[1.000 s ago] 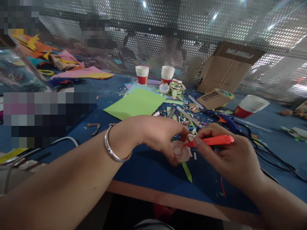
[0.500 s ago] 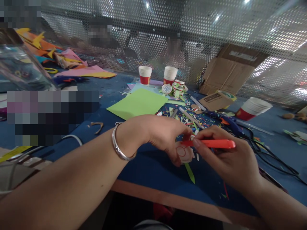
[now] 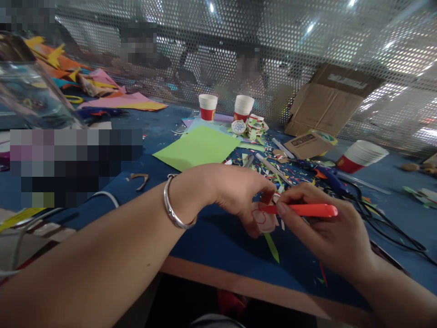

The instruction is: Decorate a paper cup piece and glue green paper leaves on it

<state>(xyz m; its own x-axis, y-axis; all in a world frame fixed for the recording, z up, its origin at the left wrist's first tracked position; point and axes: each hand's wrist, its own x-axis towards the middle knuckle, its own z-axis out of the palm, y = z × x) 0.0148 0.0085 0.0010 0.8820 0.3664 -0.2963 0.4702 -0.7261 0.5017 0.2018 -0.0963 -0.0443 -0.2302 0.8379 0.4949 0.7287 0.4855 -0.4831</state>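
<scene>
My left hand [image 3: 235, 193], with a silver bangle [image 3: 175, 207] on the wrist, pinches a small pale paper disc [image 3: 264, 218] that bears a red drawn circle. My right hand [image 3: 321, 225] grips an orange-red marker [image 3: 302, 210] like a pen, and its tip rests on the disc. Both hands hover just above the blue table [image 3: 218, 237] near its front edge. A green paper strip [image 3: 272, 247] lies under the disc.
A light green sheet [image 3: 198, 146] lies behind my hands. Red-and-white paper cups [image 3: 207, 107] stand farther back, with another stack [image 3: 360, 156] on its side at right. Paper scraps, a blue glue gun [image 3: 329, 177] with black cables, cardboard boxes [image 3: 327, 98] and a perforated screen surround the area.
The marker tip has shifted slightly over the disc while both hands drifted a little to the right and down. The grips are the same.
</scene>
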